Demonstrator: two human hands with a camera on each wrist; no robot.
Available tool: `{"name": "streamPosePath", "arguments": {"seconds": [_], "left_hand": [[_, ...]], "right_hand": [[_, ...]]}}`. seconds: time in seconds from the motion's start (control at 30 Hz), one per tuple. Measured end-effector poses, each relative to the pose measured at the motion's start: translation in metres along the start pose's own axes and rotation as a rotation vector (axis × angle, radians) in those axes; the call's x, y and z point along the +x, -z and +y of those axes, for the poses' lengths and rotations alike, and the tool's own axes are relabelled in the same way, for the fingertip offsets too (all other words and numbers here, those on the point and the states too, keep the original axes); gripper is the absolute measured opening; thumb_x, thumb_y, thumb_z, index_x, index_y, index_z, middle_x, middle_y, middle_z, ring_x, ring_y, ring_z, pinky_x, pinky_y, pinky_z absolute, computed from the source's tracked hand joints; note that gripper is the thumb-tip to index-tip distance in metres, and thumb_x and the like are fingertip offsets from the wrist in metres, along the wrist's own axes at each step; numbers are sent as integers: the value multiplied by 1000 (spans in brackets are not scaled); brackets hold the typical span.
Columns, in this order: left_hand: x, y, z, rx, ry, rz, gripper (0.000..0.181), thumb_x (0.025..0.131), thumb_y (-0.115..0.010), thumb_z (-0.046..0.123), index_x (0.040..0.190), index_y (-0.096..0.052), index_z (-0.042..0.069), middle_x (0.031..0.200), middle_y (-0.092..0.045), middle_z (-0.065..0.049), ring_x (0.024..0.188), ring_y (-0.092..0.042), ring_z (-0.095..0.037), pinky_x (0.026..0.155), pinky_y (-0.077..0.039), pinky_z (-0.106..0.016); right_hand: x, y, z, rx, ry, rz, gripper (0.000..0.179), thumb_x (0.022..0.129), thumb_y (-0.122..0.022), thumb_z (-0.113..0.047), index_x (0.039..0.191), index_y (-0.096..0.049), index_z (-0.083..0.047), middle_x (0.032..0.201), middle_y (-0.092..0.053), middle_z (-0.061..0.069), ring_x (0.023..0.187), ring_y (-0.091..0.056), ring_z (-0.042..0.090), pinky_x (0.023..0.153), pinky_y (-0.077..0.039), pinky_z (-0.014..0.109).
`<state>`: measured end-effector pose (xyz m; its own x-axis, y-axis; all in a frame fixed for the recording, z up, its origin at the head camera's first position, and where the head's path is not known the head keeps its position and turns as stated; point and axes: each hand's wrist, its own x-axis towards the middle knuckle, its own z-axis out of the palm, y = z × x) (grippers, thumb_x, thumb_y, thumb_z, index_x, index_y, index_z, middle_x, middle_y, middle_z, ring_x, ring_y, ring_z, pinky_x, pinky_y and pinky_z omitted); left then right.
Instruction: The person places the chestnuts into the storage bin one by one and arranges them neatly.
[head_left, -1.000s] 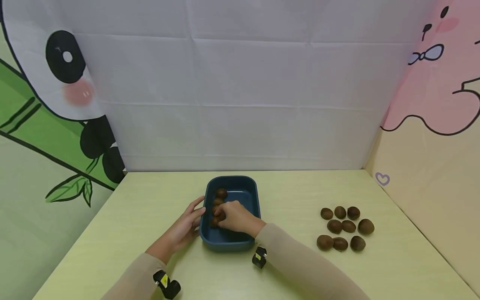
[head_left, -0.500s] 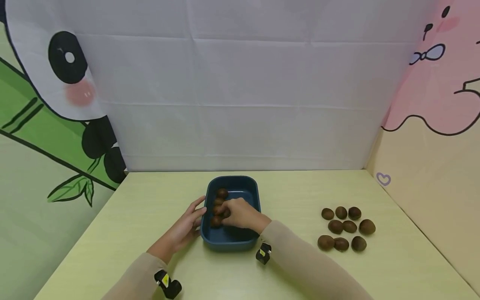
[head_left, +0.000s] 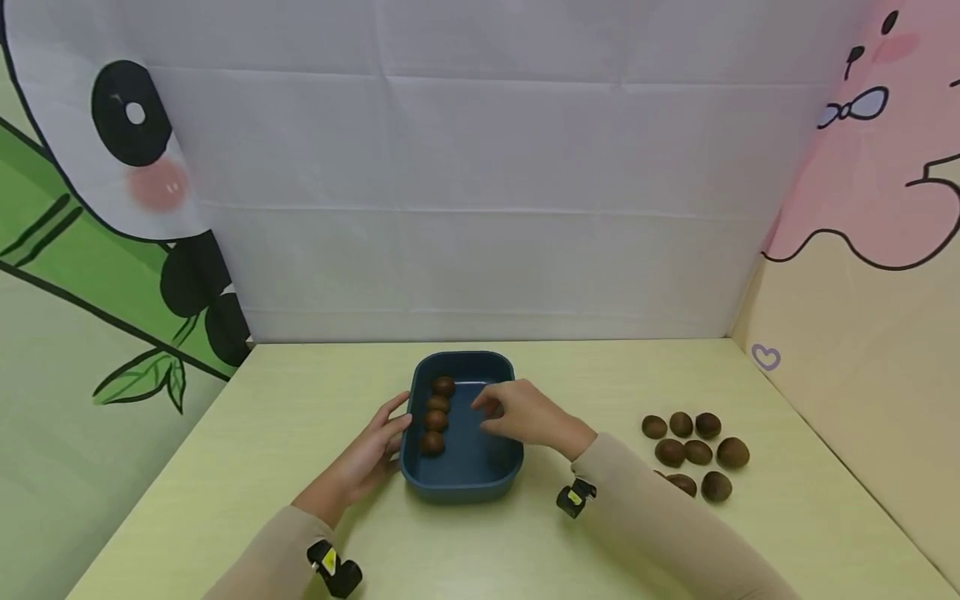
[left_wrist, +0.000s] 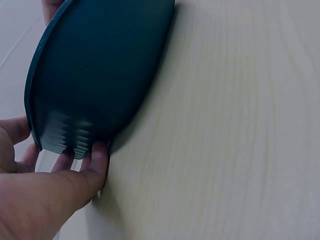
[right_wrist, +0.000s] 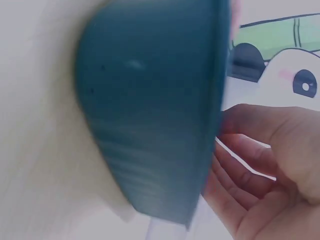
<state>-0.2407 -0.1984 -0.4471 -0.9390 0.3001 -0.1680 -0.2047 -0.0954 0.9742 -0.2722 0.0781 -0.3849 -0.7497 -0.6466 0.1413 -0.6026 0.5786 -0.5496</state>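
A dark blue rectangular box (head_left: 465,487) stands on the table. Inside, several round brown chestnut-like nuts (head_left: 437,420) form a line along its left wall. My left hand (head_left: 369,457) touches that left side from outside; in the left wrist view, its fingertips (left_wrist: 98,152) lie against the outer wall. Over the right half of the box is my right hand (head_left: 528,412), thumb and fingers loosely bent and apart, with nothing between them. In the right wrist view, the box wall (right_wrist: 155,100) hides part of the right fingers (right_wrist: 245,170).
On the right of the pale wooden table (head_left: 337,371), several more brown nuts (head_left: 697,452) lie in rough rows, one partly hidden by the right sleeve (head_left: 660,508). A white sheet (head_left: 487,208) closes off the back, with cartoon-printed panels at both sides.
My right hand has let go of a nut at the line in the box and moved right, uncovering the line. The left hand and the box stay in place.
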Motion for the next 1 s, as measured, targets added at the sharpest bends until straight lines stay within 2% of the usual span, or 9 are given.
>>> {"name": "streamPosePath", "arguments": {"seconds": [0.1, 0.27, 0.47, 0.63, 0.8, 1.0], "left_hand": [[0, 1, 0, 3, 2, 0, 64, 108, -45, 33, 162, -10, 24, 158, -30, -20, 136, -46, -33, 111, -32, -53], [-1, 2, 0, 9, -3, -19, 62, 110, -41, 32, 162, -8, 24, 155, -38, -21, 134, -49, -30, 106, -39, -45], [-3, 4, 0, 24, -9, -40, 62, 110, -40, 32, 162, -6, 24, 153, -41, -19, 134, -48, -29, 103, -42, -41], [-3, 3, 0, 22, -11, -33, 63, 110, -41, 33, 162, -7, 24, 152, -43, -20, 134, -49, -30, 105, -41, -42], [-2, 3, 0, 14, 2, -20, 63, 109, -42, 33, 162, -8, 25, 151, -43, -20, 133, -50, -29, 105, -41, -42], [0, 4, -1, 2, -10, -57, 60, 110, -39, 30, 161, -8, 25, 153, -40, -21, 135, -48, -30, 104, -41, -41]], "right_hand": [[-12, 10, 3, 7, -14, 18, 26, 92, -72, -7, 118, -70, -6, 107, -71, 7, 95, -68, 16, 77, -54, 26], [-36, 28, 14, -6, -28, 44, 25, 91, -72, -6, 116, -70, -5, 102, -70, 6, 88, -67, 15, 73, -54, 25], [-71, 44, 39, -21, -126, 63, 22, 91, -73, -9, 113, -71, -9, 93, -68, -2, 80, -64, 10, 70, -53, 27], [-107, 52, 62, -35, -205, 45, 22, 91, -74, -11, 113, -71, -7, 91, -66, -4, 79, -62, 10, 68, -52, 28], [-144, 58, 76, -43, -258, 7, 22, 92, -74, -15, 112, -71, -8, 90, -65, -6, 80, -62, 11, 70, -52, 30], [-179, 65, 84, -77, -240, -12, 24, 90, -76, -30, 108, -71, -14, 95, -68, -10, 86, -63, 9, 73, -52, 30]]}}
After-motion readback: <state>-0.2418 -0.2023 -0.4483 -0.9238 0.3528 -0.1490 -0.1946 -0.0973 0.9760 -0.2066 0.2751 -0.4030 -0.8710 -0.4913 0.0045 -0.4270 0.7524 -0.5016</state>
